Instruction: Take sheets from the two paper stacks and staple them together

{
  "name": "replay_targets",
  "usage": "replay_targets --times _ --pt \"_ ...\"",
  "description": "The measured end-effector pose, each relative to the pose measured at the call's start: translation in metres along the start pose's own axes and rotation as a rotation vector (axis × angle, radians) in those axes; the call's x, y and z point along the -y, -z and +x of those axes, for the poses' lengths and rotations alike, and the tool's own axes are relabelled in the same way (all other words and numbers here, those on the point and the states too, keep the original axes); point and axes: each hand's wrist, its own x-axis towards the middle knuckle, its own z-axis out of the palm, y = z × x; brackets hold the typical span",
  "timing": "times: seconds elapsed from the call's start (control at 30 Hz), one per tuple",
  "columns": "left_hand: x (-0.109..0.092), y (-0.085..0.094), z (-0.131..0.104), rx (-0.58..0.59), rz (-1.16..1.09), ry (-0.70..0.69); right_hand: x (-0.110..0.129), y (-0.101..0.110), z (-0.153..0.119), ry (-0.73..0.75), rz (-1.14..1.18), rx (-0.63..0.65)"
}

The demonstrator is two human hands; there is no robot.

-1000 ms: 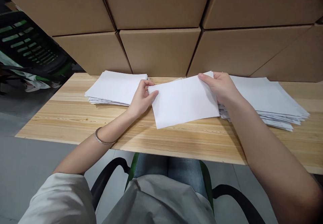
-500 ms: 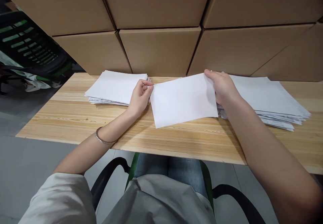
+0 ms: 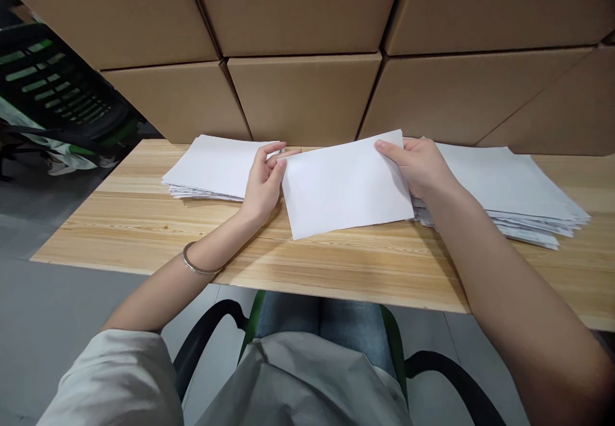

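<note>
Most of the right fingers (image 3: pixel 412 143) lie hidden behind the white paper (image 3: pixel 348 186). The right forearm (image 3: pixel 473 234) covers part of the right-hand paper stack (image 3: pixel 500 176); the top edge crops the upper cardboard boxes (image 3: pixel 312 6), the left edge a slotted black chair (image 3: pixel 72 100).

Both forearms (image 3: pixel 461 227) extend forward, right grip (image 3: pixel 401 149) pinched, thumb (image 3: pixel 391 151) uppermost, left grip (image 3: pixel 282 155) (fingers (image 3: pixel 273 148) partly hidden) apparently pinched too.

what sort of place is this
Likely a workroom or storeroom, not certain: brown boxes stand stacked along the far side of a wooden table, with a left paper pile and a right paper pile.
</note>
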Motion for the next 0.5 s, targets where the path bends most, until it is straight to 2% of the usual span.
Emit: replay_targets --times 0.13,0.27,0.37,0.5 --pt "-0.0002 -0.0007 -0.0006 0.023 0.001 -0.021 -0.0016 0.0014 0.0028 0.003 0.011 -0.025" --pt "-0.004 -0.0027 -0.0013 -0.016 -0.017 0.016 -0.0038 0.0023 0.0048 0.002 0.021 -0.024" --pt "-0.006 -0.0047 -0.0021 -0.043 -0.062 0.08 -0.0057 0.0006 0.0059 0.033 0.024 -0.051" --pt "-0.0048 -0.0082 -0.0043 0.007 -0.061 0.207 -0.0049 0.0006 0.0062 0.096 0.021 -0.129"
